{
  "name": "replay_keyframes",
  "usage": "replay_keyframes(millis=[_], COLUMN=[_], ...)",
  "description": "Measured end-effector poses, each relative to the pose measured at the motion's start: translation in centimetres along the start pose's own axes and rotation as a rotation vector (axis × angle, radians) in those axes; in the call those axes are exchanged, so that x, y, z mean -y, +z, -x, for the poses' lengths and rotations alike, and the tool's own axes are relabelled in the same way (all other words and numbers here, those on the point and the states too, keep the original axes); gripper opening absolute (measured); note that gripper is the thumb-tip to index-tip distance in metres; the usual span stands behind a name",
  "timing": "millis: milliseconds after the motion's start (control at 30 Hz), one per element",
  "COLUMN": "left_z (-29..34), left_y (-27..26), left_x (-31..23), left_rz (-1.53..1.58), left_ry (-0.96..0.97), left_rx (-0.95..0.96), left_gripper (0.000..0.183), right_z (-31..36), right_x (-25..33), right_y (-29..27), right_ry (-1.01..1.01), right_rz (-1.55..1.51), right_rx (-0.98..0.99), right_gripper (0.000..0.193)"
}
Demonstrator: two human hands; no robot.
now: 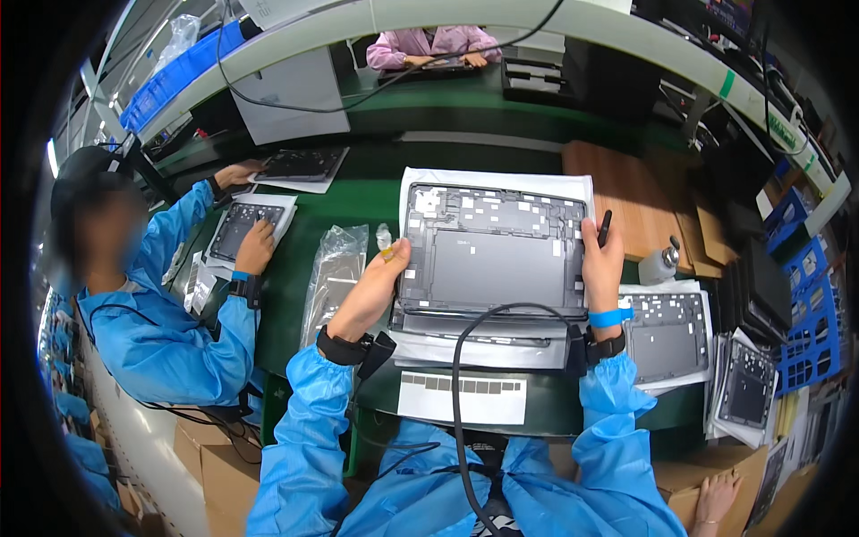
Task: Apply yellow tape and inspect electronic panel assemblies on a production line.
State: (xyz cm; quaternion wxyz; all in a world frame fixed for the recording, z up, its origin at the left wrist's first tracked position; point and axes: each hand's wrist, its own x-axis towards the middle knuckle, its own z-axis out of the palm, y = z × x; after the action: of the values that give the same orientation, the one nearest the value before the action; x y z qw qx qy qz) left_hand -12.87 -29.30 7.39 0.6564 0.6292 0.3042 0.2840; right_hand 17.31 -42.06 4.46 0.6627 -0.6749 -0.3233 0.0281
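My left hand (374, 291) and my right hand (603, 268) grip a dark grey tablet housing (501, 268) by its left and right edges. Small white pads dot its upper part. A black pen-like tool (606, 224) sticks up between the fingers of my right hand. Beside my left thumb and forefinger shows a small clear, yellow-tipped item (385, 240); whether those fingers hold it I cannot tell. Beneath the housing lie white foam sheets (483, 351) and the edge of another dark panel. A black cable (457, 385) loops up in front of the housing.
Right of me lie another tablet housing (667, 345), a small bottle (659, 266), a wooden board (617, 192) and stacked black trays (756, 291). A clear bag (338, 273) and a label sheet (461, 399) are nearby. Co-workers sit left (174, 313) and opposite (432, 45); another person's hand (718, 495) shows lower right.
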Motion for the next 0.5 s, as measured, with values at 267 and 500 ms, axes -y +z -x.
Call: replay_keyframes(millis=[267, 500], left_z=[1.8, -1.7], left_y=[-2.0, 0.5], left_x=[1.8, -3.4], left_rz=[-0.185, 0.309], left_ry=[-0.182, -0.039], left_rx=[-0.024, -0.062], left_gripper=[0.073, 0.036], right_z=[0.8, -0.9], right_x=[2.1, 0.1], right_y=[-2.6, 0.5], right_ry=[-0.129, -0.063], right_rz=[0.082, 0.031], right_rx=[-0.143, -0.037], right_gripper=[0.032, 0.030])
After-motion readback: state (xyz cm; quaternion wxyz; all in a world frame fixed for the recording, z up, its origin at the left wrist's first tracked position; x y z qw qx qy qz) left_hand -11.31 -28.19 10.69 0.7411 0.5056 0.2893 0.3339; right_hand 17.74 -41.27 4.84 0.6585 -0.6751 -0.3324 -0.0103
